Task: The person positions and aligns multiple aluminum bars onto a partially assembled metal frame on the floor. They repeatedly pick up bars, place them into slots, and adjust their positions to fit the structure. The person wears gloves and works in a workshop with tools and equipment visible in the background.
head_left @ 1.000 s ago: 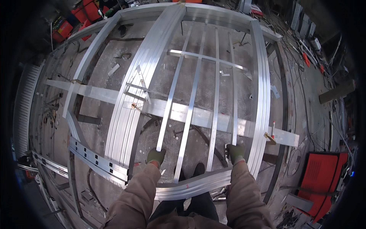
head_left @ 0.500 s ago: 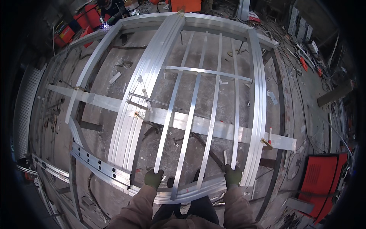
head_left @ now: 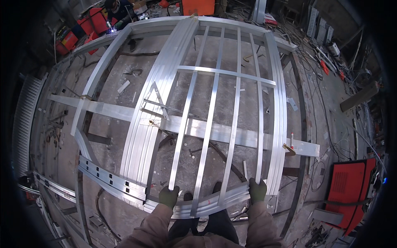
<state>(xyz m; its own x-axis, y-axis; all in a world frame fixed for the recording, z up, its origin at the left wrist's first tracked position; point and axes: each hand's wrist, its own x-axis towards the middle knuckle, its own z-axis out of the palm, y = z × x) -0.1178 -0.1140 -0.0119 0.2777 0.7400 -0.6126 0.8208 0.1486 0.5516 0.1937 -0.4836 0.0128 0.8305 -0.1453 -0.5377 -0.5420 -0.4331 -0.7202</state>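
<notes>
My left hand (head_left: 168,197), in a dark green glove, grips the near end of the leftmost bar of an aluminium grille (head_left: 209,121). My right hand (head_left: 257,191), gloved alike, is closed on the near end of its rightmost bar. Several long thin bars with one crossbar make up the grille. It lies inside or just above the right half of a large aluminium frame (head_left: 278,120); its exact height I cannot tell. Between my hands, the middle bars' near ends overlap the frame's near rail (head_left: 182,210). A wide flat aluminium bar (head_left: 244,133) passes crosswise beneath the grille.
A metal triangle (head_left: 156,101) rests on the frame's wide middle post (head_left: 138,144). A clamp (head_left: 288,149) sits at the right beam. Red machine housing (head_left: 347,194) stands at right, with cables around. Another person (head_left: 120,12) works at far left beside a bright spark. Scraps litter the floor.
The grille has shifted away from me and slightly right, its far ends now closer to the frame's far rail. Both hands keep their hold; my right hand has moved a little right.
</notes>
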